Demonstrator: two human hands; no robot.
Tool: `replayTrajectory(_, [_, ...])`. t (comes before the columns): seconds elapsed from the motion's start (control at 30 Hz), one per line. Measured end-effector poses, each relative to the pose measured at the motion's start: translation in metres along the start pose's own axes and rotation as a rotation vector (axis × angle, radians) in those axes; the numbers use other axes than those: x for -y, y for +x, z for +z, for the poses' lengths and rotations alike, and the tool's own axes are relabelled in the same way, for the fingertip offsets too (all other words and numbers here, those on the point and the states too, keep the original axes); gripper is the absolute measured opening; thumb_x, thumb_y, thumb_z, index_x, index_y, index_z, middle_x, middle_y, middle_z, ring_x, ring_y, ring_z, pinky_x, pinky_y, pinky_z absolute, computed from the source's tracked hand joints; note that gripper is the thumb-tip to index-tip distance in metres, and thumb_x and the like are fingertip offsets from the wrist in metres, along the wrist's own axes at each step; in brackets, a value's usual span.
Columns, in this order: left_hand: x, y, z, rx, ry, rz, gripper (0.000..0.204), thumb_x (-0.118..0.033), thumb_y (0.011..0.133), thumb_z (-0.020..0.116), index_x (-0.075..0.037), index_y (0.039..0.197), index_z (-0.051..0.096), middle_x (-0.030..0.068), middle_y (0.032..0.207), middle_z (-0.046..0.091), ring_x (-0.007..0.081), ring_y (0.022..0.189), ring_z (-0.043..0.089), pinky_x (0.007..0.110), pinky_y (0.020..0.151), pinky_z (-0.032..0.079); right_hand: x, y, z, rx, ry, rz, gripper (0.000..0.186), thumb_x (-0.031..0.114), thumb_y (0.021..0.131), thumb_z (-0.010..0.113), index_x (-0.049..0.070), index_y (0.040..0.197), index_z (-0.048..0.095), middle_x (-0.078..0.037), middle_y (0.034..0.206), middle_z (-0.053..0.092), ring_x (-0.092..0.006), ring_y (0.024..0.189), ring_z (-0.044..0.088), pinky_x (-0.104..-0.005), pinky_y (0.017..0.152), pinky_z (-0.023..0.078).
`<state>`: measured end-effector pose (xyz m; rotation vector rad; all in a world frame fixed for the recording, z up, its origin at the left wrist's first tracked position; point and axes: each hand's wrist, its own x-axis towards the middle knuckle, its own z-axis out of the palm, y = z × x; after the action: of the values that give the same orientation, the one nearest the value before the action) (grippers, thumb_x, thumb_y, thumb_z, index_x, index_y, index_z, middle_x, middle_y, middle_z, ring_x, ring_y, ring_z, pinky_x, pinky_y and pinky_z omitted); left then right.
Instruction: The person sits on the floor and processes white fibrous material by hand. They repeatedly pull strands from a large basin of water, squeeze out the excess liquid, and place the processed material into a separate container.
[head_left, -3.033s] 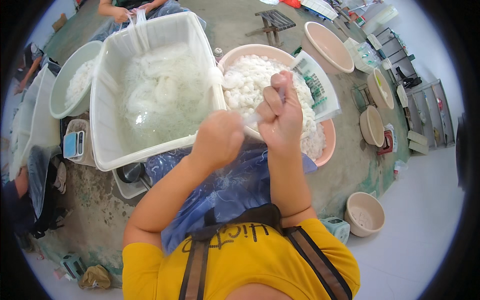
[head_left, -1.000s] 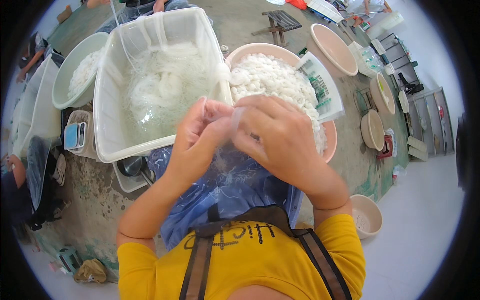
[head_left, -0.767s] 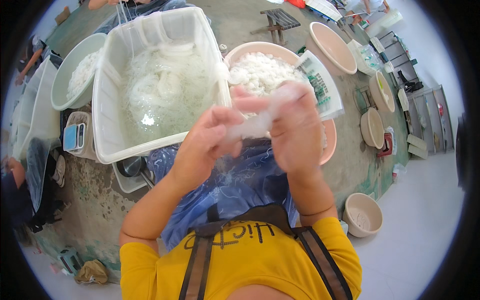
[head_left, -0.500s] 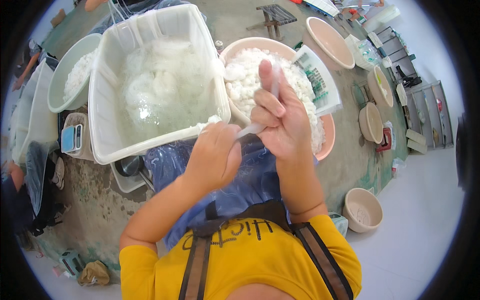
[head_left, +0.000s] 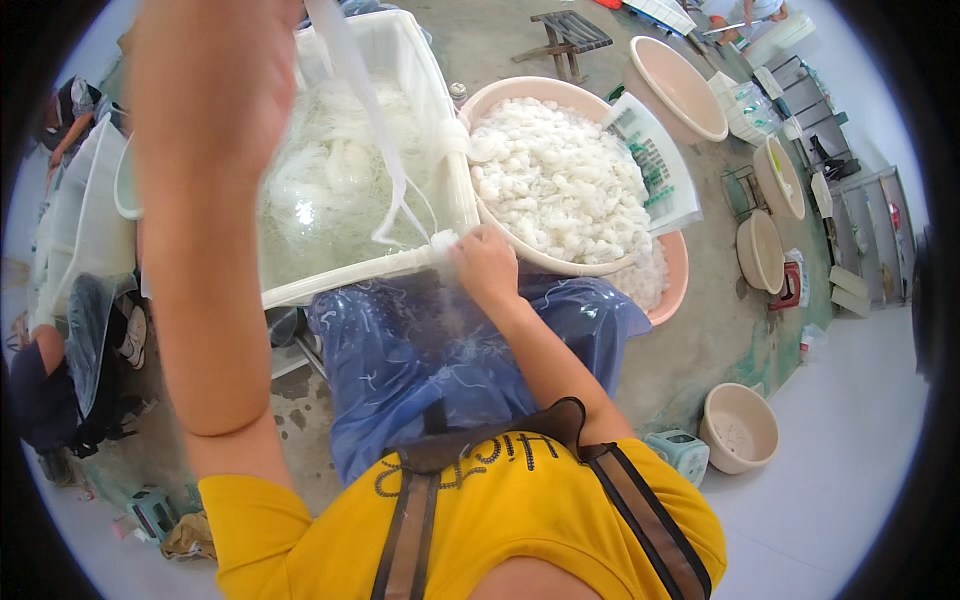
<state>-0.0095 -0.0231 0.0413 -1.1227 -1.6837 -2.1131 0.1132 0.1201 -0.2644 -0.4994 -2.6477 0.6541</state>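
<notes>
My left hand (head_left: 225, 70) is raised high at the upper left, smeared by motion and partly cut off by the picture's top. A long, wet, whitish translucent strip (head_left: 375, 115) hangs beside it, its lower end dangling over the white rectangular tub (head_left: 460, 185). The tub holds cloudy water with pale stringy strips (head_left: 335, 160). My right hand (head_left: 487, 265) is closed at the tub's near right corner, touching a small white clump (head_left: 443, 242); what its fingers hold is hidden. Close by, a pink basin (head_left: 500, 90) is heaped with white crumpled pieces (head_left: 550, 180).
A perforated white-and-green tray (head_left: 655, 165) leans in the basin. Beneath is another pink basin (head_left: 678, 285). More basins (head_left: 740, 428) stand on the floor at right; a folding stool (head_left: 570, 35) stands behind. Blue plastic apron (head_left: 400, 370) covers my lap. Another person (head_left: 75, 115) is at far left.
My left hand has swung up and left from the middle, with the strip now hanging long in the air. My right hand has dropped to the tub's corner, and its fingers have closed.
</notes>
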Motion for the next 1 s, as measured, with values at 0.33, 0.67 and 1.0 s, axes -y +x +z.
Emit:
replayTrajectory(0.33, [0.089, -0.104, 0.045, 0.114, -0.542, -0.909, 0.027, -0.023, 0.093, 0.040, -0.003, 0.111, 0.048, -0.0027, 0.068, 0.043, 0.0074, 0.057, 0.038, 0.025, 0.058, 0.038, 0.076, 0.064, -0.109, -0.172, 1.012, -0.108, 0.019, 0.023, 0.084, 0.059, 0.005, 0.088, 0.061, -0.015, 0.114, 0.053, -0.0232, 0.104, 0.050, -0.0319, 0.087, 0.039])
replayTrajectory(0.67, [0.069, -0.065, -0.006, -0.067, -0.578, -0.495, 0.021, -0.016, 0.090, 0.047, -0.002, 0.105, 0.048, -0.0030, 0.064, 0.036, 0.0080, 0.057, 0.037, 0.026, 0.061, 0.039, -0.006, 0.013, -0.018, 0.035, 0.232, -0.063, 0.017, 0.020, 0.077, 0.064, 0.004, 0.077, 0.060, -0.014, 0.099, 0.053, -0.0296, 0.096, 0.052, -0.0377, 0.079, 0.043])
replayTrajectory(1.0, [0.076, -0.097, 0.041, 0.050, -0.867, -0.814, 0.027, -0.020, 0.093, 0.038, -0.001, 0.111, 0.043, -0.0035, 0.066, 0.038, 0.0069, 0.059, 0.038, 0.023, 0.056, 0.036, 0.089, 0.059, -0.098, -0.046, 1.501, 0.097, 0.013, 0.015, 0.082, 0.061, 0.005, 0.091, 0.060, -0.013, 0.115, 0.050, -0.0166, 0.097, 0.052, -0.0291, 0.080, 0.042])
